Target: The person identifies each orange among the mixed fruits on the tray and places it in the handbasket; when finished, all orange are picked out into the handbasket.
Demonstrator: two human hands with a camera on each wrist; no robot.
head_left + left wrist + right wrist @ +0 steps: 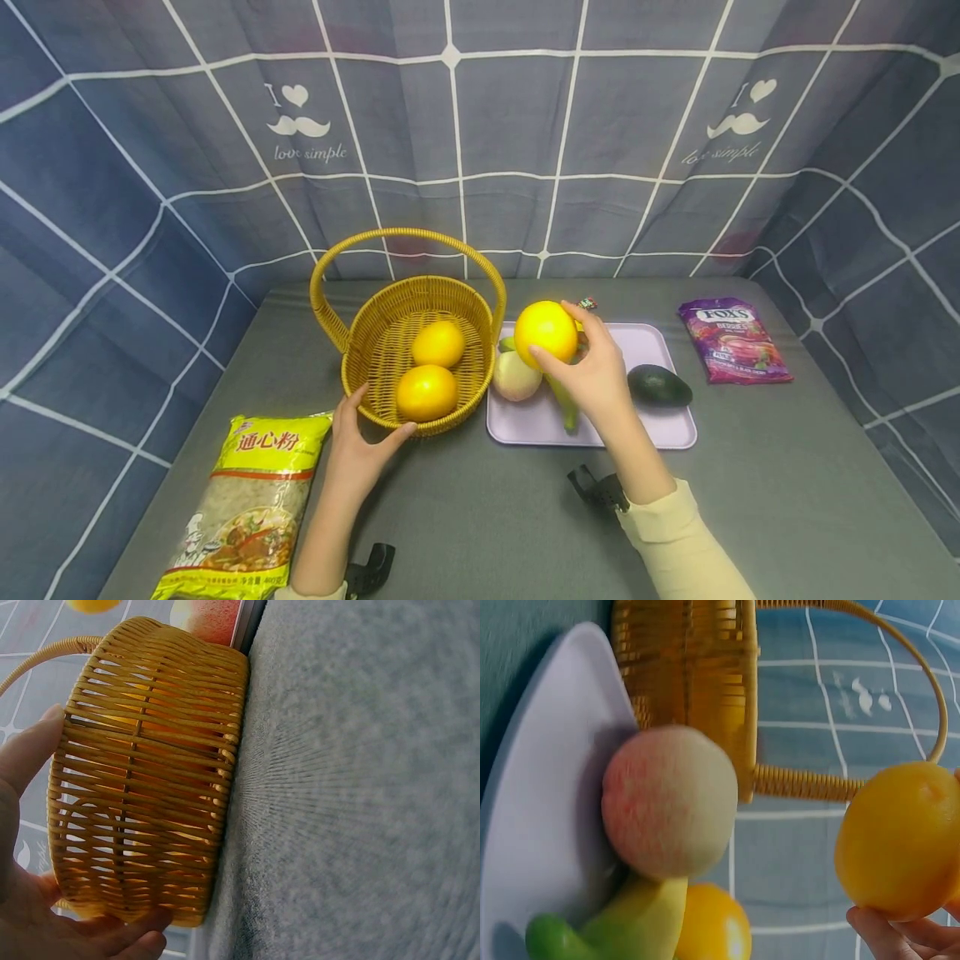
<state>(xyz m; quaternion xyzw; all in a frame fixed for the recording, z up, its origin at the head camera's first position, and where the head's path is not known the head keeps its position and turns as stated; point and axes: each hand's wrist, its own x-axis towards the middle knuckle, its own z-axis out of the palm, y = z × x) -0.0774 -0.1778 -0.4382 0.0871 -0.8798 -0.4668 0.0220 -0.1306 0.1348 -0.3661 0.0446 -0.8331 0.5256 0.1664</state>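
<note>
My right hand (596, 371) pinches an orange (543, 333) between thumb and fingers, raised above the tray's left part. In the right wrist view this orange (900, 840) hangs clear of the tray fruit. My left hand (360, 454) holds the rim of a yellow wicker basket (360, 367) at its front left. The left wrist view shows the thumb on the rim and fingers bent round the side of the basket (150, 787). Two more oranges, one behind (438, 343) and one in front (427, 392), lie inside the basket.
A lilac tray (517, 432) bears a peach (516, 377), a banana (564, 406), an avocado (660, 386) and another orange (714, 922). A pasta bag (247, 508) lies left, a purple candy bag (735, 342) right. The basket's tall handle (408, 235) arches upward.
</note>
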